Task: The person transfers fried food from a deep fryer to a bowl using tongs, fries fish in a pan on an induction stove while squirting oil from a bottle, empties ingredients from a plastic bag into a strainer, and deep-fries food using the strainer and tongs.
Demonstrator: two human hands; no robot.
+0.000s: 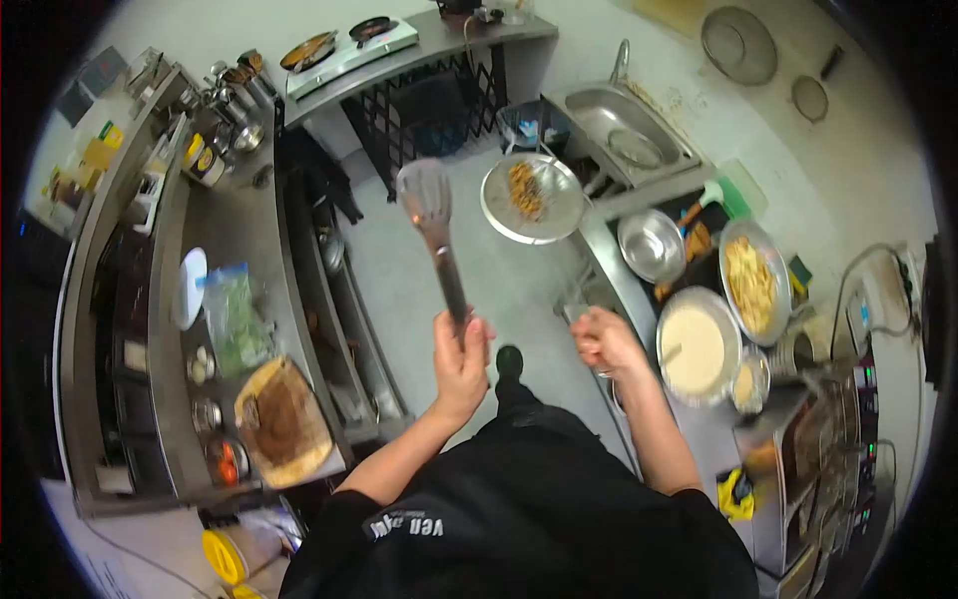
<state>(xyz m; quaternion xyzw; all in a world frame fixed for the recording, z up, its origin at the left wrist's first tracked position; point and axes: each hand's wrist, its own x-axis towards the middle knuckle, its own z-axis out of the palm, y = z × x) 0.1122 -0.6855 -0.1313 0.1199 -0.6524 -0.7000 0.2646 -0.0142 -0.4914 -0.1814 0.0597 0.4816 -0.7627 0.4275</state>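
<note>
Slotted utensil (426, 195) is in your left hand (461, 369), head up and away from you, over the floor (399, 295). Left fingers clamped on its handle. Right hand (604, 341): fingers curled in, near the right-hand counter (611, 268); blur there, cannot tell whether they're clamped on a handle. Ahead of that hand, by the sink (617, 122), you've got a round metal pan (559, 218), brown food bits (525, 192) inside. Utensil head sits left of the pan, apart from it in view.

To your right: empty-looking metal bowl (651, 247), oval dish (782, 285) of pale yellow pieces (750, 283), large bowl (732, 344) of cream-coloured mix (691, 349), small tub (750, 384) just beside it.

To your left, on the other counter (232, 222): bag of greens (238, 319), brown-centred board (284, 424) nearest you, container of red pieces (229, 463) beside the board. Far end, past the floor: two dark pans on a white stove (354, 58).
</note>
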